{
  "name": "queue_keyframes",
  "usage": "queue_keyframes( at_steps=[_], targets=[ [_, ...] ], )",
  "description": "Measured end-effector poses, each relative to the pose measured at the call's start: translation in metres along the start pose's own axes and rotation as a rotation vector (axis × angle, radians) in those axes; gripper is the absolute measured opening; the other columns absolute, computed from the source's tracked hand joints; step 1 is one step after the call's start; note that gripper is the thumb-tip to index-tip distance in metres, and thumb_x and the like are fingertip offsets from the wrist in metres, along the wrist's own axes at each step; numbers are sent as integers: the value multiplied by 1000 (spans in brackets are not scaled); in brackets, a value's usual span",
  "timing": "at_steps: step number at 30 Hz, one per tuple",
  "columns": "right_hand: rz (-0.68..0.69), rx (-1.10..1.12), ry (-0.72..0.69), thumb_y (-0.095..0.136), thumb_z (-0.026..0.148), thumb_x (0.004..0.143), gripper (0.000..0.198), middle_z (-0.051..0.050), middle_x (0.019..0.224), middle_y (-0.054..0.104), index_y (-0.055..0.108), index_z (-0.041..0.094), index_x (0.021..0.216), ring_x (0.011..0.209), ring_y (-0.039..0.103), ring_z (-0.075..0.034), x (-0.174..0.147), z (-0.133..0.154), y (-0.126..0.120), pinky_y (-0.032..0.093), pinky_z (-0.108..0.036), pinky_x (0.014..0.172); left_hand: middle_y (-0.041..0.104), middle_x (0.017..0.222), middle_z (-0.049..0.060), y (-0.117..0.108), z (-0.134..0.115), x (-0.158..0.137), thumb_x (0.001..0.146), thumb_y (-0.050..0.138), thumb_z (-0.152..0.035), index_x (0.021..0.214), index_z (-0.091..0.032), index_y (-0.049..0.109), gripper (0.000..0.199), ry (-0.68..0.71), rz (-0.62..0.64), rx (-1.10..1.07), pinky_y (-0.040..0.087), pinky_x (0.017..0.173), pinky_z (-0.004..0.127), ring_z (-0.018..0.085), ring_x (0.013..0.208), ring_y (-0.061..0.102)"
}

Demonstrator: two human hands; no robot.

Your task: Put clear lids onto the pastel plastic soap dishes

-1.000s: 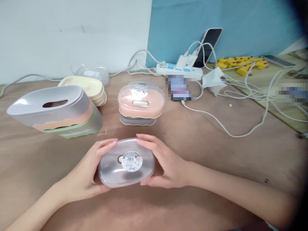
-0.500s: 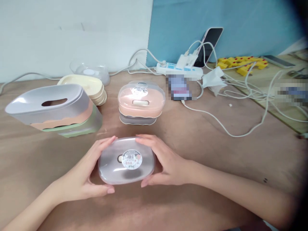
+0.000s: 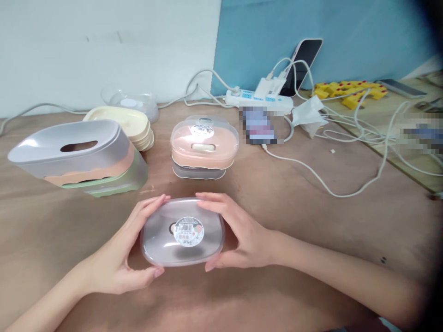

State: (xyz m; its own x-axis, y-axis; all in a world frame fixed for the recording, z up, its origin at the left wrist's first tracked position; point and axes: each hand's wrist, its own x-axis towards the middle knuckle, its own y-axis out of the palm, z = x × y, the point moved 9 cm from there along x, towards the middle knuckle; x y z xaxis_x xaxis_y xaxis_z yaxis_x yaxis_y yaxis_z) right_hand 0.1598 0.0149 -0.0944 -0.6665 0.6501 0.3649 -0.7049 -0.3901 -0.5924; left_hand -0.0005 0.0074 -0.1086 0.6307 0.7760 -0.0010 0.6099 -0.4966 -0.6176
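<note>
Between my two hands is a rounded grey plastic box (image 3: 159, 242) under a clear lid (image 3: 204, 207). A round label with a barcode (image 3: 188, 232) is stuck on the lid and partly covers a slot. My left hand (image 3: 128, 246) grips the box's left end, fingers at the far edge and thumb at the near edge. At the right end my right hand (image 3: 238, 233) holds it the same way. Behind it stands a pink box with a clear lid (image 3: 204, 147), stacked on a grey one (image 3: 199, 172).
Slotted covers (image 3: 79, 152) in grey, orange and green are stacked at the left. Behind them sit cream trays (image 3: 140, 122) and clear lids (image 3: 134, 101). A power strip (image 3: 258, 100), a phone (image 3: 259, 124), white cables (image 3: 332, 193) and yellow pieces (image 3: 349, 90) lie at the back right.
Both hands keep their hold on the box, which has hardly moved. The whole view has shifted very slightly.
</note>
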Motion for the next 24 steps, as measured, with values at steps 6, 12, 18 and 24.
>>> queue_keyframes(
  at_steps=[6,12,18,24],
  targets=[
    [38,-13,37,78,47,68,91,-17,139,40,26,23,138,132,38,-29,0,-3,2,37,-46,105,18,149,12,0,3,0,78,63,-28,147,-30,10,88,-15,22,-10,33,109,52,34,137,27],
    [58,-14,29,76,48,69,90,-17,137,41,24,23,138,132,36,-28,1,-2,3,36,-46,105,21,148,9,-1,4,1,77,66,-32,146,-33,13,87,-43,30,37,40,105,47,34,136,29],
    [177,-158,19,70,56,72,96,-23,143,32,16,15,141,134,31,-32,-2,-3,14,32,-51,106,24,146,9,-2,7,2,71,72,-31,144,-34,16,92,-74,32,50,41,104,45,34,133,33],
    [188,-191,28,65,54,78,89,-22,141,33,15,17,141,132,34,-32,-2,-3,15,33,-50,104,25,144,10,-3,7,3,71,73,-33,144,-35,16,93,-63,48,69,41,103,48,35,131,34]
  ],
)
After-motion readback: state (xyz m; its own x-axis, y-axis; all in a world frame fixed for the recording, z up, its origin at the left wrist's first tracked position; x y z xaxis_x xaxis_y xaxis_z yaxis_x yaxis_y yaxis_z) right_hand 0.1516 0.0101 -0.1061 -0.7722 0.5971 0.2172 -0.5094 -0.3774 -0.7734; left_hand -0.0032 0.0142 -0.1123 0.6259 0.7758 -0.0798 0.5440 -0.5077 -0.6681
